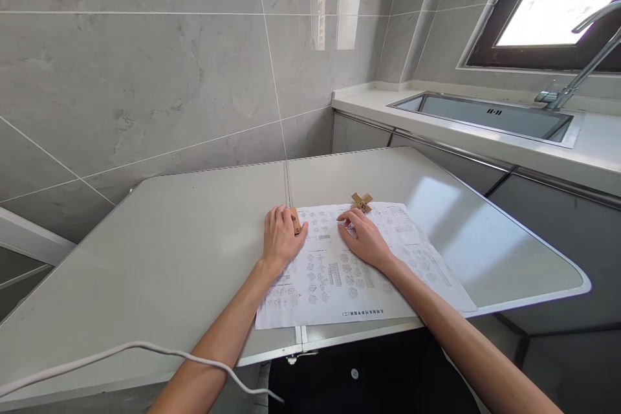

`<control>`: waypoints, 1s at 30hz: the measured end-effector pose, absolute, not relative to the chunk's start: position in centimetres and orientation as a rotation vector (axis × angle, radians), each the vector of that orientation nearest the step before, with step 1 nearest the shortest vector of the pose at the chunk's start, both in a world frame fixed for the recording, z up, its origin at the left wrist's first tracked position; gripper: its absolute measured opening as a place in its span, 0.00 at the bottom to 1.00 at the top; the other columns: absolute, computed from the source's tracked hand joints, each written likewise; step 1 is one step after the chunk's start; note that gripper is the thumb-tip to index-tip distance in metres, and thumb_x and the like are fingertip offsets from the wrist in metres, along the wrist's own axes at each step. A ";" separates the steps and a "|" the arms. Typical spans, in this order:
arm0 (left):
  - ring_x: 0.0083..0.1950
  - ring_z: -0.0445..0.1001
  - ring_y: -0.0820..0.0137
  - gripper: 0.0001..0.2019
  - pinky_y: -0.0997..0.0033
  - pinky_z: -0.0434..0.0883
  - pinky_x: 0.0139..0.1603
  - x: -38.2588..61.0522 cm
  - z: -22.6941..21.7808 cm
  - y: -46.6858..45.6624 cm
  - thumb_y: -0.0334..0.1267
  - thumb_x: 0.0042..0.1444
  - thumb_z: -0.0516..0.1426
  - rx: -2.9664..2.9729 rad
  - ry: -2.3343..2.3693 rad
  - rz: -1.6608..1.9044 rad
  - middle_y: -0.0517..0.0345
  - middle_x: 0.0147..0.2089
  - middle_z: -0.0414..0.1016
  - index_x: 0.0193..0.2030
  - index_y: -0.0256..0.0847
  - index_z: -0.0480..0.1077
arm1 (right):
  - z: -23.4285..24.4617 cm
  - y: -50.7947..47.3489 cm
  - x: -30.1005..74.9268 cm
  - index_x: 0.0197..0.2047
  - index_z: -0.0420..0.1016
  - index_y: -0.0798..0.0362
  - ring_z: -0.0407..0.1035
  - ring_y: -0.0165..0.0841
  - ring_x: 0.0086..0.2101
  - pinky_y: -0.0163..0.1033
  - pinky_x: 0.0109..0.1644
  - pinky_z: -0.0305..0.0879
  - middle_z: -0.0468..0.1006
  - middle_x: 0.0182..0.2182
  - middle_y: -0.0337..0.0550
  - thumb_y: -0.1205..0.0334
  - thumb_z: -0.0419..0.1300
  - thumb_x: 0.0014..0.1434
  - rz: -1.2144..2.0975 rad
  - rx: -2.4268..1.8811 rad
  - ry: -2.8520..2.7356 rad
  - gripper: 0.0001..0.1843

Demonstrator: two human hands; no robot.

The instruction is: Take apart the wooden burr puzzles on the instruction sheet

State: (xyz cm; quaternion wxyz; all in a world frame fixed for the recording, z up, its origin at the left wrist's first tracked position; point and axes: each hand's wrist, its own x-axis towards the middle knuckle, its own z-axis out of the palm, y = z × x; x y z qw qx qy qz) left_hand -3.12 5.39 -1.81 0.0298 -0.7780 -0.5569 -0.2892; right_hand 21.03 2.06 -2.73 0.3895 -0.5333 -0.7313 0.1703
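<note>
A large printed sheet with rows of small line drawings lies upside down on the table. My left hand rests at its upper left edge, fingers closed about a small wooden block that shows between thumb and forefinger. Dark markings are on the block. Over the sheet's upper middle lies my right hand, fingers loosely bent and apart, holding nothing that I can see. Just beyond it, at the sheet's far edge, sits a cross-shaped wooden puzzle of interlocked pieces.
The pale folding table has a seam down its middle. A white cable crosses over my left forearm. To the right stands a counter with a sink and a metal faucet. Grey tiles cover the wall behind.
</note>
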 end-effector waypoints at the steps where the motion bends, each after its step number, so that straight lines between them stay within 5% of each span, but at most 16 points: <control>1: 0.64 0.68 0.48 0.11 0.41 0.67 0.67 -3.1 -1.8 5.4 0.45 0.65 0.59 -2.392 -1.716 -0.896 0.43 0.56 0.72 0.47 0.44 0.65 | -2.7 2.1 21.0 0.47 0.72 0.47 0.75 0.41 0.43 0.46 0.45 0.72 0.78 0.46 0.47 0.54 0.52 0.71 0.425 -1.362 -1.850 0.10; 7: 0.68 0.66 0.49 0.15 0.42 0.67 0.66 -2.6 -1.0 4.6 0.41 0.67 0.56 -2.485 -1.567 -0.898 0.42 0.65 0.68 0.58 0.44 0.63 | -2.5 2.3 21.0 0.47 0.71 0.46 0.75 0.40 0.35 0.46 0.41 0.70 0.81 0.36 0.42 0.54 0.51 0.69 0.427 -1.482 -1.701 0.10; 15: 0.66 0.68 0.55 0.11 0.50 0.70 0.65 -1.2 0.4 2.7 0.36 0.70 0.52 -2.772 -1.227 -0.882 0.49 0.64 0.70 0.57 0.46 0.67 | -2.9 3.0 21.6 0.57 0.64 0.47 0.77 0.40 0.31 0.47 0.42 0.71 0.83 0.32 0.40 0.55 0.53 0.67 0.494 -1.529 -1.390 0.17; 22: 0.65 0.70 0.55 0.11 0.49 0.71 0.65 -0.7 0.7 2.1 0.34 0.68 0.52 -2.920 -1.061 -0.814 0.48 0.62 0.72 0.53 0.47 0.71 | -2.6 3.3 22.3 0.57 0.69 0.47 0.79 0.39 0.32 0.48 0.42 0.75 0.84 0.34 0.41 0.55 0.56 0.64 0.642 -1.474 -1.289 0.19; 30: 0.60 0.74 0.58 0.09 0.52 0.73 0.61 -0.6 0.4 2.2 0.35 0.69 0.53 -2.871 -1.167 -0.936 0.51 0.57 0.75 0.51 0.46 0.72 | -2.2 3.2 22.2 0.50 0.77 0.47 0.76 0.36 0.28 0.41 0.35 0.72 0.82 0.31 0.41 0.38 0.56 0.67 0.723 -1.442 -1.225 0.23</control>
